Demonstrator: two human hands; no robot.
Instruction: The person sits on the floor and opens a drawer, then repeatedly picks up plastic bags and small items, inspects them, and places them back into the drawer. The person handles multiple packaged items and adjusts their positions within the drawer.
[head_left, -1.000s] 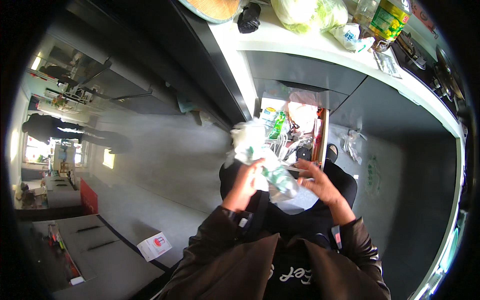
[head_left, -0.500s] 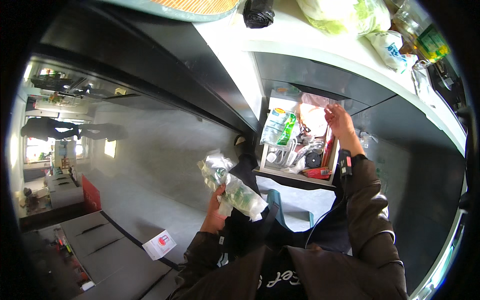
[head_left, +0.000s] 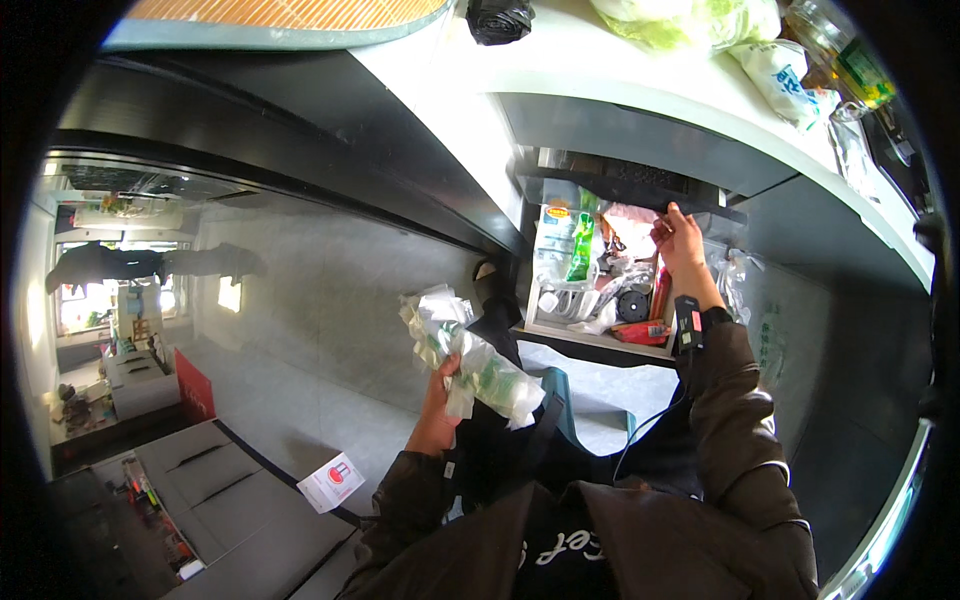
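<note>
My left hand (head_left: 440, 385) is closed round a bunch of crumpled plastic bags (head_left: 490, 375), whitish with green print, held above my lap. Ahead of me, my right hand (head_left: 680, 240) has its fingers curled on the upper edge of a dark drawer front (head_left: 610, 190). That upper drawer stands partly pulled out, with a narrow dark gap behind its front. Below it, an open lower drawer (head_left: 600, 343) holds a green packet (head_left: 581, 250), a white cable (head_left: 570, 303), a black round disc (head_left: 633, 305), a red packet (head_left: 640, 332) and several clear bags.
The white counter (head_left: 560, 65) above carries a black roll of bags (head_left: 500, 20), a bagged green vegetable (head_left: 690, 22), a white packet (head_left: 785, 80) and a glass jar (head_left: 815, 25). A teal stool (head_left: 560, 400) stands beneath me. A white printed box (head_left: 330, 483) is at lower left.
The upper drawer has come out toward me, its front now over the back of the lower drawer. My right hand has closed on its edge. The left hand still holds the bags.
</note>
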